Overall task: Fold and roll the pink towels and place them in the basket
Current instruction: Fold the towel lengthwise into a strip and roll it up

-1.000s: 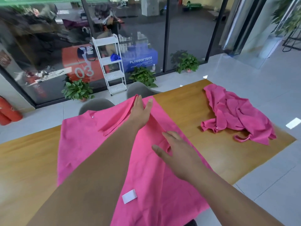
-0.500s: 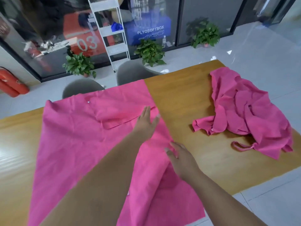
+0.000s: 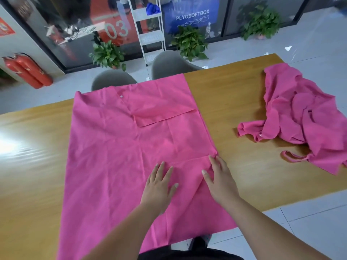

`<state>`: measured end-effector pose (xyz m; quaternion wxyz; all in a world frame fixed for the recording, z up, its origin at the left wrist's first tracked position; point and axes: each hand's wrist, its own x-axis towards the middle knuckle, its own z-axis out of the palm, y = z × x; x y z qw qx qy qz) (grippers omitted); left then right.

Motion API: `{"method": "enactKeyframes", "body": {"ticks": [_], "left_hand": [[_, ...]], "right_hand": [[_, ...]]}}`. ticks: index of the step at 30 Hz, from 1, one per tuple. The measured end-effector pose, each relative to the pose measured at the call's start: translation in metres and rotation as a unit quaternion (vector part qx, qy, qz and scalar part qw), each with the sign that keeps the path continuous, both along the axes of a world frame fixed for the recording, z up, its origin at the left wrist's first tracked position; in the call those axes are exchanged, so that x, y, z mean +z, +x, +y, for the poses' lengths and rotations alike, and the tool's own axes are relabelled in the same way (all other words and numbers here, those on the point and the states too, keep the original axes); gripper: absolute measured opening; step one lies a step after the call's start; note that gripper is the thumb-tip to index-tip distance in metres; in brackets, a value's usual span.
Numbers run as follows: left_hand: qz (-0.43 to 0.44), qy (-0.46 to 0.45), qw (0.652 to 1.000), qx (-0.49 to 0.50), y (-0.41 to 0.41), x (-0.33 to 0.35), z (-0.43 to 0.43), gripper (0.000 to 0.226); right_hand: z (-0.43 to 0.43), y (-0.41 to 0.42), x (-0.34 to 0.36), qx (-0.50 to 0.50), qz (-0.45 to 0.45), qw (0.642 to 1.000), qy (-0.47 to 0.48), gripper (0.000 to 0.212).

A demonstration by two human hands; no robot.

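Wooden bench (image 3: 33, 166): spread pink towel (image 3: 112, 147) lies flat across it, far right corner folded back, near edge hanging over the bench front. Left hand (image 3: 159, 186) flat on the towel, fingers straight, holding nothing. Right hand (image 3: 219, 181) presses the towel's right edge, fingers extended, no pinch visible. Crumpled pink towel (image 3: 304, 119) lies well apart, bench right end.

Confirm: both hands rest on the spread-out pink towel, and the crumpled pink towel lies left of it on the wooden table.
No: on the wooden table, the head view shows the crumpled pink towel lying right of the spread-out pink towel, where the left hand and right hand rest.
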<state>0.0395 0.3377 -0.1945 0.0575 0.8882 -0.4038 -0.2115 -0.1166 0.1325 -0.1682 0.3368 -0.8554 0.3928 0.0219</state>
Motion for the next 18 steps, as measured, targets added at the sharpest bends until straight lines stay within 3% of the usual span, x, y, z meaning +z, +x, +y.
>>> {"method": "enactKeyframes", "body": {"ticks": [12,18], "left_hand": [[0.019,0.000,0.999,-0.047,0.001,0.007,0.050,0.070],[0.028,0.013,0.998,-0.059,-0.005,0.014,0.042,0.078]], "right_hand": [[0.088,-0.017,0.003,0.030,0.124,0.989,-0.081,0.071],[0.120,-0.032,0.009,0.019,0.131,0.988,-0.083,0.066]]}}
